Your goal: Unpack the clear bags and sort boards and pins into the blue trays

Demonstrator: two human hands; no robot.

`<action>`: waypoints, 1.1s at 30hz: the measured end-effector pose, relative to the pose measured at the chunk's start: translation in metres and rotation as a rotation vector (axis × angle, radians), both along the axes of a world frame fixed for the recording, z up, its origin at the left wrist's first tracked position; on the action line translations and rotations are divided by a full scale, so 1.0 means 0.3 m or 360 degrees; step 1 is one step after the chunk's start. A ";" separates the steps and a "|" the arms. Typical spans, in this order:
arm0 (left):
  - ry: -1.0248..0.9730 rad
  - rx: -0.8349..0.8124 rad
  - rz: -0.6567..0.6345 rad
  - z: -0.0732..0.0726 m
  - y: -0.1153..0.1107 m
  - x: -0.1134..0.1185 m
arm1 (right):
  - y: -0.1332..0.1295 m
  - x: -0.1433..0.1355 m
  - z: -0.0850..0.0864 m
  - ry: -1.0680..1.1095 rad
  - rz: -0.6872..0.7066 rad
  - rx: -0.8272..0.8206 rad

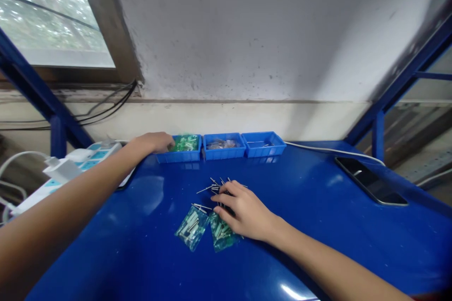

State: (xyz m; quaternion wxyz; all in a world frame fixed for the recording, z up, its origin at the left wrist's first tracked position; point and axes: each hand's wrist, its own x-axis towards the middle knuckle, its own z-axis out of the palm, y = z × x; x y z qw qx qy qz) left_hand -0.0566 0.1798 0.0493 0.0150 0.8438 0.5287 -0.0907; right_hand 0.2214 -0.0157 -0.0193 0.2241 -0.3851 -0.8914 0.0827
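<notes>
My left hand (157,142) reaches over the left end of a blue bin (179,156) full of small green plastic packets (185,143). Its fingertips dip toward the packets and are mostly hidden. On the blue table, my right hand (243,209) rests palm down, fingers apart and curved, over a loose pile of thin metal pins (215,188). Under its thumb side lies a clear green packet (221,233) with pale and metal pieces inside. To the left of it is a second such packet (192,226), with a few pins at its top edge.
A middle blue bin (224,153) holds clear bags of small parts; a right bin (264,151) has a few thin pins. On the right lies a dark phone (370,181) near a white cable (335,150). A white power strip (95,153) with plugs stands beside my left arm.
</notes>
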 end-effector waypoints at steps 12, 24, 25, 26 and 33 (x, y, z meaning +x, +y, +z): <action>-0.0440 0.0385 -0.0014 -0.068 -0.415 0.082 | 0.002 0.006 0.020 0.0012 0.0031 -0.0021; -0.0939 -0.0550 -0.0325 -0.182 -0.563 0.071 | 0.006 0.010 0.029 0.0103 0.0019 0.0010; -0.0981 -0.0593 -0.0286 -0.183 -0.563 0.072 | 0.008 0.016 0.032 0.0124 0.0002 0.0024; -0.1041 -0.0634 -0.0241 -0.185 -0.563 0.075 | 0.010 0.020 0.036 0.0146 -0.0016 0.0033; -0.1729 -0.0439 -0.0049 -0.186 -0.592 0.136 | -0.009 0.004 0.054 0.0454 -0.0049 -0.0351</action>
